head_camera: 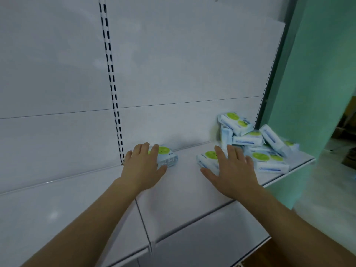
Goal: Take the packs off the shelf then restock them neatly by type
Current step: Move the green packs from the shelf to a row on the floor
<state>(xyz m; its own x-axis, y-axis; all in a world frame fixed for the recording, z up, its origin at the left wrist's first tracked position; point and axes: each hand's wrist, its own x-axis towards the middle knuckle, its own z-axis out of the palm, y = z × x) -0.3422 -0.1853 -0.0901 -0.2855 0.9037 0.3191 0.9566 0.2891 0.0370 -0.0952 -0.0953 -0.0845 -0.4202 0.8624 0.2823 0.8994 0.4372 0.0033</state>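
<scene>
1. white shelf [185, 191] carries every pack in view.
2. left hand [143, 165] lies on a lone pack [166, 158] near the slotted upright [113, 97], fingers curled over it, thumb at its front edge.
3. right hand [234, 168] rests fingers spread on a flat pack [207, 159].
4. loose pile of packs [258, 141] sits just right of it, by the green wall [317, 74].

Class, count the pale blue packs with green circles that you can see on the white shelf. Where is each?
About 9: one under the left hand, one under the right hand, and roughly seven in the jumbled pile at the shelf's right end; more may be hidden.
</scene>
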